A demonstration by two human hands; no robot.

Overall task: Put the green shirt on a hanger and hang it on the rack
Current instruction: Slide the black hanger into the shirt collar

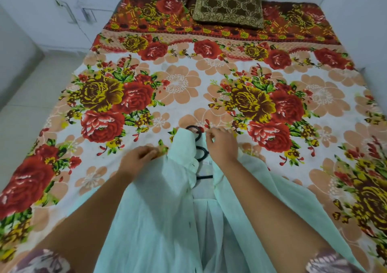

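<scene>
A pale green shirt lies spread open on the flowered bed, collar pointing away from me. A black hanger sits inside it, its hook poking out past the collar and its neck showing between the open fronts. My left hand grips the shirt's left shoulder edge. My right hand pinches the collar fabric on the right side, beside the hanger's neck. Most of the hanger's arms are hidden under the cloth. No rack is in view.
The bed carries a floral sheet with red and yellow roses. An olive patterned cushion rests at the head. White wall and tiled floor lie to the left.
</scene>
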